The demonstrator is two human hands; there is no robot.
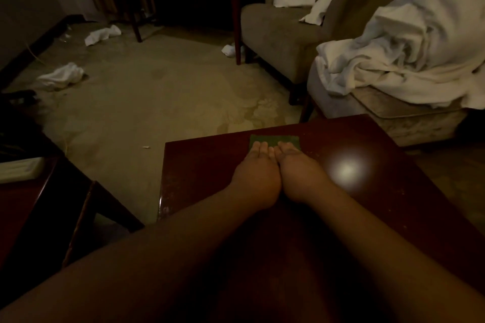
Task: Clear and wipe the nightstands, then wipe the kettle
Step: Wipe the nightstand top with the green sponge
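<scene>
A dark red wooden nightstand (380,204) fills the lower middle of the head view, with a bright light spot reflected on its top. A green cloth (273,139) lies flat near its far edge. My left hand (256,178) and my right hand (299,176) lie side by side, fingers straight, pressing down on the near part of the cloth. The fingertips cover the cloth's near edge. No kettle shows in this view.
A second dark wooden surface (39,204) with a pale object (21,168) stands at the left. A beige armchair (288,31) with white towels and a bed (420,110) with crumpled white sheets lie beyond. White cloths (61,76) litter the carpet.
</scene>
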